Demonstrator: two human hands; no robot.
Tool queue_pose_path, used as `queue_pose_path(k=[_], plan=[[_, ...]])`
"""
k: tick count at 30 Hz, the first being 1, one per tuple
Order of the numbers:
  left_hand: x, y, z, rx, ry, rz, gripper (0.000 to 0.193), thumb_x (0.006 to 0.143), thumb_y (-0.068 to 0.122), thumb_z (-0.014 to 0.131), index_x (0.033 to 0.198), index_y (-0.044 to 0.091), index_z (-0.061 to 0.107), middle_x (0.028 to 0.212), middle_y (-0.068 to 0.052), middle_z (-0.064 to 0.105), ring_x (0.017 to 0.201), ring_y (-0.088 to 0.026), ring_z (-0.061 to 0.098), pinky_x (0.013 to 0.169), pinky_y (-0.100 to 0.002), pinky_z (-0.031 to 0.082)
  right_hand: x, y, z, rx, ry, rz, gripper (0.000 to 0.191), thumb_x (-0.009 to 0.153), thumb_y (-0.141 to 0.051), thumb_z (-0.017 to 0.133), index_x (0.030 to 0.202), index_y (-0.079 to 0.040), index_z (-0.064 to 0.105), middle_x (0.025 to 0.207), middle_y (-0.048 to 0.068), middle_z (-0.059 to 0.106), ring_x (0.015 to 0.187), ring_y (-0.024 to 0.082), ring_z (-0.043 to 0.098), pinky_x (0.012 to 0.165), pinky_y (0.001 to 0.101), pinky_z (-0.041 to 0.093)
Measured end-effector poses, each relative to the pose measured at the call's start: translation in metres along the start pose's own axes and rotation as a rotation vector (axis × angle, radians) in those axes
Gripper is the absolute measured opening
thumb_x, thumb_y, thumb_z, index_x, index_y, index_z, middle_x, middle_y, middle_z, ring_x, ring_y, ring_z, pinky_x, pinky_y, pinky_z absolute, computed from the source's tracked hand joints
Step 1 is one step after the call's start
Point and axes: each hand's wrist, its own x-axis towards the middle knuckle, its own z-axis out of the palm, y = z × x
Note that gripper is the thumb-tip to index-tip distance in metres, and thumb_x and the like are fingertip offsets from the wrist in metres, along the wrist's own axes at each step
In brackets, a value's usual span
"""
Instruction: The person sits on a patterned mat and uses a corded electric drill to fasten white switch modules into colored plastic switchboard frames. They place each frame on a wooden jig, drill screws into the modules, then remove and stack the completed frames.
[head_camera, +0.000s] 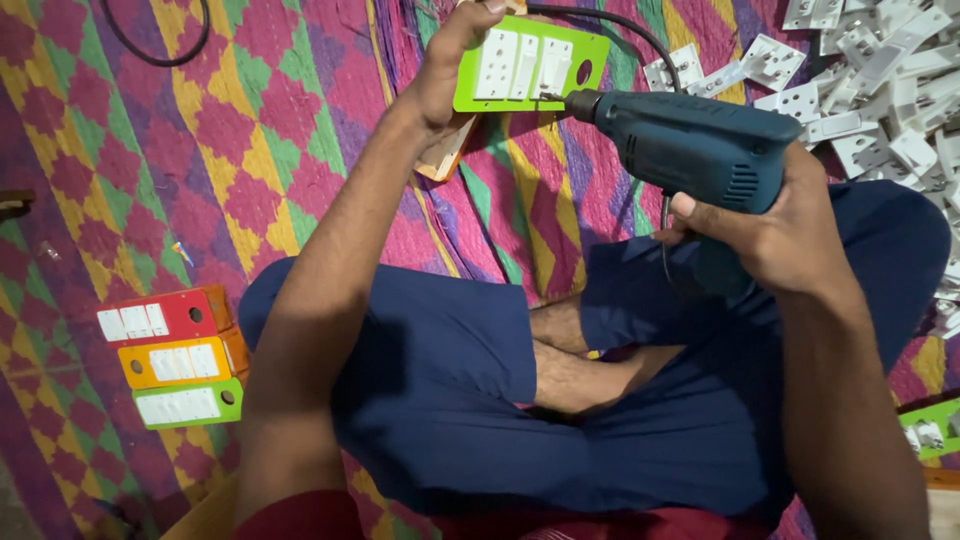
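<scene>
At the far left, three finished boxes, red (165, 316), orange (183, 360) and green (190, 404), lie stacked on the patterned mat (230, 130). Past them the left hand (452, 62) is closed around the edge of a green switch board (530, 62) with white sockets, tilting it up off the mat. To the right, the right hand (775, 225) grips the handle of a teal electric drill (700, 150), its bit touching the board's lower face, and a heap of white socket parts (880, 90) lies beyond.
</scene>
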Motion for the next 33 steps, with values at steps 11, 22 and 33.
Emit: queue_pose_path(k=[11,22,33], plan=[[-0.001,0.004,-0.007,0.014,0.006,0.017,0.059,0.096,0.052,0.058,0.125,0.001,0.063,0.112,-0.016,0.07,0.1,-0.023,0.073,0.086,-0.038,0.062,0.005,0.008,0.013,0.142,-0.029,-0.008,0.041,0.092,0.008,0.071,0.13,0.006,0.058,0.096,0.011,0.069,0.071,0.018,0.069,0.066,0.0346,0.064],[0.0,-0.003,-0.014,-0.062,0.004,-0.016,0.055,0.099,0.048,0.058,0.126,0.0,0.064,0.115,-0.017,0.07,0.103,-0.024,0.074,0.091,-0.039,0.062,0.004,0.01,0.009,0.114,-0.022,0.001,0.043,0.092,0.005,0.073,0.132,0.006,0.058,0.1,0.013,0.072,0.084,0.021,0.075,0.075,0.0355,0.066],[-0.011,0.003,0.027,-0.173,-0.221,0.066,0.085,0.095,0.061,0.064,0.148,-0.004,0.054,0.138,-0.02,0.066,0.125,-0.026,0.07,0.106,-0.036,0.056,0.0,0.0,-0.022,0.163,0.016,-0.016,0.042,0.091,0.0,0.073,0.13,0.007,0.06,0.096,0.015,0.071,0.081,0.025,0.075,0.071,0.0337,0.063]])
